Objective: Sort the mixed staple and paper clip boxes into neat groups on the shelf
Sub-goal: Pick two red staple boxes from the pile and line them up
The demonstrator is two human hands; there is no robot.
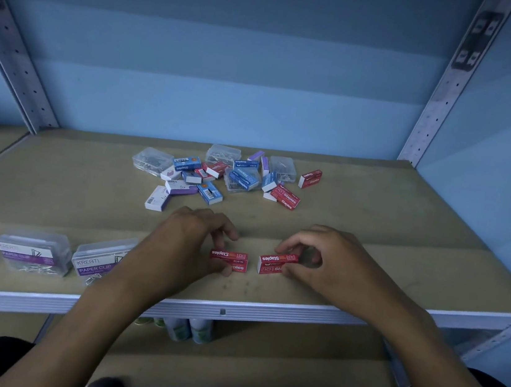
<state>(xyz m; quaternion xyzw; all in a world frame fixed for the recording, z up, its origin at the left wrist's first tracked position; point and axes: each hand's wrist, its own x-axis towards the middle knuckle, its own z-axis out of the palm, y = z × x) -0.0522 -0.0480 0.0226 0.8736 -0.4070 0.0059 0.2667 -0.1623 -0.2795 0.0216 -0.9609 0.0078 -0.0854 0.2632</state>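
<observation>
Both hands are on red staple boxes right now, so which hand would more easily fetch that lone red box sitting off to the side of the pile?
Probably the right hand. The lone red staple box sits at the pile's right edge, beyond that hand, while the left hand would have to cross over. Either must first release its own box.

Stockroom or shop storage area, stationery stock. Evidence: boltless metal rack, perforated grey uprights [436, 97] at back corners, fibreboard shelf [406, 219] with white steel front edge. Plain pale blue wall [216, 58] behind. Loose pile of small retail boxes [227, 175] toward back edge of shelf, red and blue ones printed "Staples". Clear plastic cases labelled "PAPER CLIP" [32, 251] near front left edge. Lower shelf [258, 359] beneath holds bottles [189, 329], type unclear. Dim, bluish light.
</observation>
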